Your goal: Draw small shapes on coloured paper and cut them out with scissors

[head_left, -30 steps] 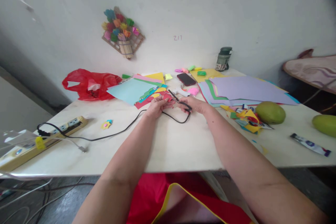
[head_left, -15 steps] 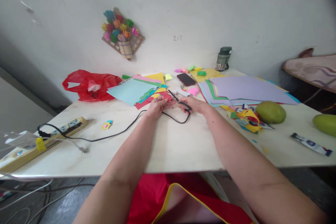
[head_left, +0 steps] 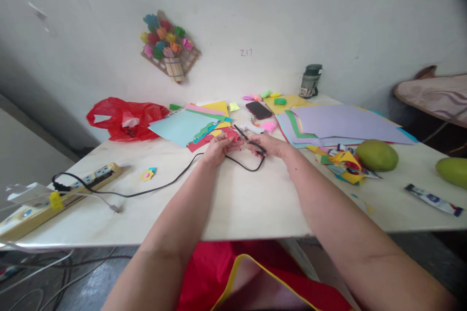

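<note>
Red paper [head_left: 231, 134] sits pinched in the left hand [head_left: 219, 147]; the right hand [head_left: 271, 146] grips black scissors [head_left: 241, 132] beside it.

Cut red piece [head_left: 231, 132]: matt paper. Lilac sheet [head_left: 328, 121]: smooth matt paper. Red bag [head_left: 146, 112]: thin crinkled plastic, glossy. Phone [head_left: 259, 110]: glossy dark screen. Tabletop [head_left: 255, 204]: smooth, faint sheen. Power strip [head_left: 40, 214]: hard plastic

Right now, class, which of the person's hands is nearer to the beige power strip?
The left hand. It is to the right of the beige power strip; the right hand is farther right.
</note>
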`<act>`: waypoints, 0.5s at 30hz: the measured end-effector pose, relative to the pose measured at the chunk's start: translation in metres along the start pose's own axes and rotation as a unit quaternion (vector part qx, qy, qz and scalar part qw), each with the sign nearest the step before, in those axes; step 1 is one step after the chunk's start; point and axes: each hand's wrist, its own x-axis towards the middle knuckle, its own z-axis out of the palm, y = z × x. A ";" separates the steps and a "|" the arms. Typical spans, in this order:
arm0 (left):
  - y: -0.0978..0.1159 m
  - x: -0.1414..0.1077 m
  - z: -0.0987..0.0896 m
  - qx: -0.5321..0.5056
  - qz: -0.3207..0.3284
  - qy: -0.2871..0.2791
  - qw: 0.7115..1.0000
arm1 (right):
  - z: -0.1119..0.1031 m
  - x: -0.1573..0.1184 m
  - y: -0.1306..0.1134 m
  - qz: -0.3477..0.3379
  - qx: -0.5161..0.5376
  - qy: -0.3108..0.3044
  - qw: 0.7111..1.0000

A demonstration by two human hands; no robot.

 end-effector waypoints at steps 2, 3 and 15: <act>0.000 0.000 0.000 -0.001 0.000 0.001 1.000 | 0.000 0.000 0.000 -0.001 0.004 0.001 1.000; 0.000 0.000 0.000 -0.002 0.001 0.002 1.000 | 0.000 0.001 0.001 -0.003 0.007 0.001 1.000; 0.001 -0.001 0.002 -0.011 -0.002 -0.001 1.000 | -0.002 0.004 0.006 -0.009 -0.006 0.002 1.000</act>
